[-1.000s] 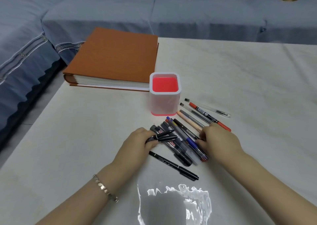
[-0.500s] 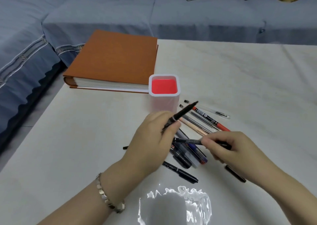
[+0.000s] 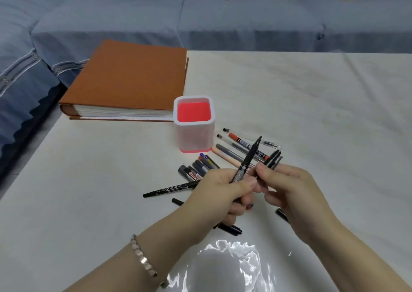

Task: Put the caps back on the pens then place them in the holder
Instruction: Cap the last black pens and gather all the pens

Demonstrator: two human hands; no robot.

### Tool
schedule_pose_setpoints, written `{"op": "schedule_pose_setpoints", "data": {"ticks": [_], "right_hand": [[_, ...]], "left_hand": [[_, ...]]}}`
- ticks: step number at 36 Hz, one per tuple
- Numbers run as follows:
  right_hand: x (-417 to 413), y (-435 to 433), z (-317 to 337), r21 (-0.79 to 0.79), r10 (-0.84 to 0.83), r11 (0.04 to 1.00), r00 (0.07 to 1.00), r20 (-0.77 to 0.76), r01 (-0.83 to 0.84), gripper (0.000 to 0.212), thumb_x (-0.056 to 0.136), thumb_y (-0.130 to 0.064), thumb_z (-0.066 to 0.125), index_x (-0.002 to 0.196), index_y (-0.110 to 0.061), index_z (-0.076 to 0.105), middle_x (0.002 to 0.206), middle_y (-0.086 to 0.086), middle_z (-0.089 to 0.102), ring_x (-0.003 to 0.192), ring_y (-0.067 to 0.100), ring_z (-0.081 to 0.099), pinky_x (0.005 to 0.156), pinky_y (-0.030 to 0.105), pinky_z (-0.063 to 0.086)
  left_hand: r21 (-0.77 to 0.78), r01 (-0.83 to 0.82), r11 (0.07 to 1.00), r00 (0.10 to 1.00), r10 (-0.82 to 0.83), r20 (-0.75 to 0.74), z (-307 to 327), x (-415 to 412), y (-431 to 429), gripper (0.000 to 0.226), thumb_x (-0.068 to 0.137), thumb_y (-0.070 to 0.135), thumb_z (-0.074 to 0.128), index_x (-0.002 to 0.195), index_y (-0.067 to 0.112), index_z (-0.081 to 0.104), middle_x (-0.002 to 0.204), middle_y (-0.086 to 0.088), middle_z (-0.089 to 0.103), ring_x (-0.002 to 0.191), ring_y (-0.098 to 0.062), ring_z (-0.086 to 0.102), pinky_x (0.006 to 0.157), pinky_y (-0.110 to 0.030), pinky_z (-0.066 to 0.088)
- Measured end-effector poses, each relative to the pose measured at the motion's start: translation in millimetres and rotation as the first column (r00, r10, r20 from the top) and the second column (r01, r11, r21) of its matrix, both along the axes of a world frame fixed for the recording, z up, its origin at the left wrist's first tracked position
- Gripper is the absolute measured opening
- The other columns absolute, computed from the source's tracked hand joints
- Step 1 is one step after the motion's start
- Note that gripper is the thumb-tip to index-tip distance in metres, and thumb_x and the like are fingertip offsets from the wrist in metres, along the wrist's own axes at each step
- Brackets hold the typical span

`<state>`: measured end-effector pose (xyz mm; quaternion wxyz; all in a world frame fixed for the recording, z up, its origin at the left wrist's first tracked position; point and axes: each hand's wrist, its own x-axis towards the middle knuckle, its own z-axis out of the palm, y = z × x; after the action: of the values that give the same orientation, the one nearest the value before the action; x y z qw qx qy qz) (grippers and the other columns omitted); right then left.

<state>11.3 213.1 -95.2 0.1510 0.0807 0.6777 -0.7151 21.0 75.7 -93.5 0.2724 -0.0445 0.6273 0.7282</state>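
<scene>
My left hand [image 3: 225, 193] grips a black marker pen [image 3: 248, 158] that points up and away, its thin tip bare. My right hand [image 3: 287, 188] pinches a second black pen [image 3: 273, 160], blurred, right beside it. The white holder with a red inside [image 3: 194, 124] stands upright just beyond, with nothing in it. A pile of pens [image 3: 201, 168] lies between the holder and my hands; more pens [image 3: 236, 144] lie right of the holder. A black marker [image 3: 167, 189] lies to the left, and loose black caps [image 3: 231, 228] [image 3: 282, 215] lie on the table near my wrists.
A thick orange book [image 3: 131, 80] lies left of the holder at the table's far left corner. The white table [image 3: 323, 113] stretches away to the right. A grey-blue sofa [image 3: 200, 17] runs along the far and left edges. A glare patch [image 3: 231, 267] shines on the near table.
Both hands lifted off the pile, each with a black pen, and came together above the table. The right hand's pen swung from flat to pointing up and away.
</scene>
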Motion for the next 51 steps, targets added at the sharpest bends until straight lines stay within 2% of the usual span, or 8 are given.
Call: {"op": "schedule_pose_setpoints", "data": {"ticks": [4,7,13,18,23,28,41,51], "right_hand": [[-0.1,0.2,-0.1,-0.236,-0.061,0.969,0.996,0.061,0.074,0.019,0.061,-0.023,0.060,0.062,-0.006,0.066,0.047,0.002,0.047,0.038,0.005,0.041,0.036,0.012,0.031],[-14.2,18.4,-3.8,-0.422,-0.290,0.855,0.952,0.094,0.302,0.022,0.072,-0.020,0.058,0.055,-0.011,0.067,0.053,-0.003,0.049,0.044,0.004,0.041,0.037,0.012,0.030],[-16.6,34.5,-3.9,-0.085,-0.213,0.975,0.972,-0.102,0.205,0.013,0.084,-0.006,0.056,0.083,-0.012,0.068,0.060,-0.006,0.059,0.059,0.007,0.052,0.057,0.014,0.043],[-9.9,20.5,-4.0,0.023,-0.188,0.980,0.955,-0.231,0.198,0.018,0.077,-0.008,0.066,0.086,-0.024,0.065,0.061,0.001,0.058,0.051,0.010,0.050,0.054,0.014,0.044],[-1.5,4.4,-2.7,-0.123,-0.155,0.983,0.971,-0.184,0.134,0.016,0.070,-0.025,0.060,0.082,-0.018,0.068,0.070,-0.001,0.069,0.065,0.010,0.063,0.053,0.017,0.047],[-0.6,-0.2,-5.3,-0.136,-0.185,0.976,0.977,-0.108,0.169,0.013,0.082,-0.018,0.058,0.077,-0.014,0.070,0.071,-0.006,0.071,0.071,0.007,0.064,0.060,0.019,0.047],[-2.5,3.9,-8.9,-0.122,-0.200,0.975,0.975,-0.101,0.187,0.010,0.080,-0.015,0.060,0.080,-0.013,0.070,0.071,-0.003,0.072,0.072,0.013,0.063,0.066,0.025,0.049],[8.8,-7.0,-15.2,-0.109,-0.078,0.992,0.993,-0.088,0.069,0.009,0.076,-0.011,0.063,0.080,-0.008,0.070,0.063,0.004,0.067,0.062,0.011,0.060,0.054,0.016,0.048]], "left_hand": [[0.095,0.072,0.993,0.987,-0.084,0.137,3.9,-1.5,-7.8,0.028,0.091,0.018,0.047,0.066,0.014,0.060,0.047,0.006,0.039,0.033,-0.001,0.023,0.031,-0.008,0.015],[0.124,0.111,0.986,0.960,-0.138,0.242,3.7,3.6,-22.1,0.019,0.081,0.025,0.051,0.067,0.014,0.059,0.046,0.007,0.038,0.033,0.001,0.021,0.029,-0.009,0.013],[-0.147,-0.130,0.981,0.975,0.154,0.163,-15.2,16.6,-35.1,0.009,0.093,0.023,0.046,0.094,0.015,0.051,0.056,0.002,0.049,0.041,-0.007,0.027,0.036,-0.015,0.022],[-0.274,-0.228,0.934,0.971,0.237,0.002,-22.7,18.1,-30.2,0.010,0.094,0.021,0.042,0.085,0.019,0.043,0.080,-0.002,0.066,0.052,-0.008,0.035,0.043,-0.017,0.031],[-0.338,-0.234,0.911,0.959,0.159,-0.235,-28.9,24.0,-26.6,0.011,0.088,0.018,0.054,0.077,0.023,0.053,0.074,0.000,0.066,0.046,0.001,0.040,0.052,-0.017,0.033],[-0.337,-0.257,0.906,0.924,0.129,-0.360,-28.2,28.0,-26.2,0.012,0.085,0.021,0.058,0.074,0.027,0.057,0.058,0.017,0.054,0.053,0.000,0.044,0.052,-0.010,0.034],[-0.369,-0.256,0.894,0.913,0.098,-0.397,-17.9,28.8,-24.0,0.012,0.085,0.020,0.058,0.076,0.026,0.055,0.062,0.021,0.060,0.058,0.005,0.053,0.055,-0.005,0.037],[-0.387,-0.282,0.878,0.877,0.073,-0.475,-7.8,26.1,-17.0,0.020,0.084,0.017,0.060,0.071,0.031,0.057,0.063,0.026,0.058,0.059,0.006,0.053,0.057,-0.004,0.037]]}}
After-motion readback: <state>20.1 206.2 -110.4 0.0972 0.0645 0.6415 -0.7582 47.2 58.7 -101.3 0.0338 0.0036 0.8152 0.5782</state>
